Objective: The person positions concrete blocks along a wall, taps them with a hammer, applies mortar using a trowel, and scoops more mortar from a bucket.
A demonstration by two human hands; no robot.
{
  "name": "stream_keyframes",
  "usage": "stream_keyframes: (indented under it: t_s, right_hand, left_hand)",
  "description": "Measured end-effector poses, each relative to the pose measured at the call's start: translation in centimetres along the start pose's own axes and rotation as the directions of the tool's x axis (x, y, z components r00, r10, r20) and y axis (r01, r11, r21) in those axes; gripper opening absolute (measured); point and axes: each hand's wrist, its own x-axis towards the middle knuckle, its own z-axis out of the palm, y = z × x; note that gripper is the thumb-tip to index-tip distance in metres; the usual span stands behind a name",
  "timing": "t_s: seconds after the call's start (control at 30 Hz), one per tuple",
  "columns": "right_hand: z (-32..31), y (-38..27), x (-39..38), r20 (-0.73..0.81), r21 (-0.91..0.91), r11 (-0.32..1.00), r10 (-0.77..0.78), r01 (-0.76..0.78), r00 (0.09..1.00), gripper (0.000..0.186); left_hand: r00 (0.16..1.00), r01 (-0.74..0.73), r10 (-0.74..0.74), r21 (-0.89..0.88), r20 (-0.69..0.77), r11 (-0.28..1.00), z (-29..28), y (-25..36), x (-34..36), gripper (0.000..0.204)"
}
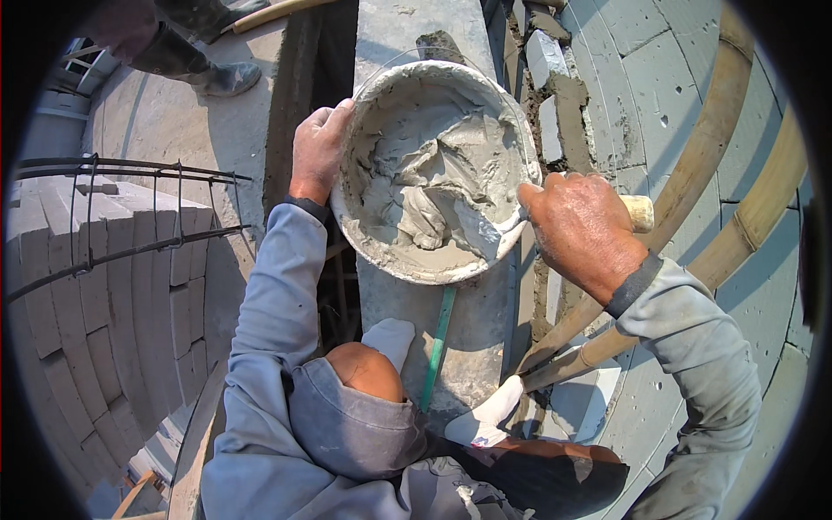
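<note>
A round bucket [354, 221] with a mortar-crusted rim stands before me on a narrow grey plank [472, 321]. Wet grey mortar [425, 165] fills much of it, heaped in soft ridges. My left hand [321, 149] grips the bucket's rim at the left, with the thumb near the top edge. At the right rim, my right hand [582, 227] is closed round the wooden handle of a trowel [640, 214]. The trowel's blade, coated in mortar, reaches over the rim into the bucket; its tip is hard to make out in the mix.
Bamboo poles [706, 143] slant past my right arm, before a grey block wall [646, 78]. White blocks with mortar [548, 130] line its foot. Left are a rebar frame [130, 247], stacked blocks [104, 303] and another person's boots [230, 80]. A green strip [439, 347] lies near my feet.
</note>
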Motion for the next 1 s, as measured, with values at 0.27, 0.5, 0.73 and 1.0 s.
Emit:
stream_keyframes:
  t_s: [0.27, 0.5, 0.73, 1.0]
  right_hand:
    - [2.8, -3.5, 0.1, -0.156, 0.168, 0.985, 0.053, -0.026, 0.986, 0.016]
    - [2.0, -6.5, -0.5, 0.044, 0.413, 0.897, 0.151, -0.156, 0.988, 0.027]
    - [3.0, -8.2, -1.2, 0.243, 0.650, 0.676, 0.248, -0.347, 0.938, 0.039]
    - [4.5, -7.1, -2.3, 0.212, 0.753, 0.532, 0.363, -0.388, 0.907, 0.041]
  left_hand:
    - [1.000, -0.016, 0.015, -0.032, -0.014, 0.999, 0.2, 0.3, 0.0, 0.047]
    - [0.999, -0.032, 0.032, -0.035, 0.006, 0.999, -0.1, -0.3, 0.1, 0.043]
    - [0.999, 0.041, -0.030, -0.267, 0.045, 0.963, 0.4, -0.8, 0.0, 0.034]
    - [0.984, 0.143, -0.075, -0.480, 0.159, 0.865, 0.3, -0.9, 0.5, 0.028]
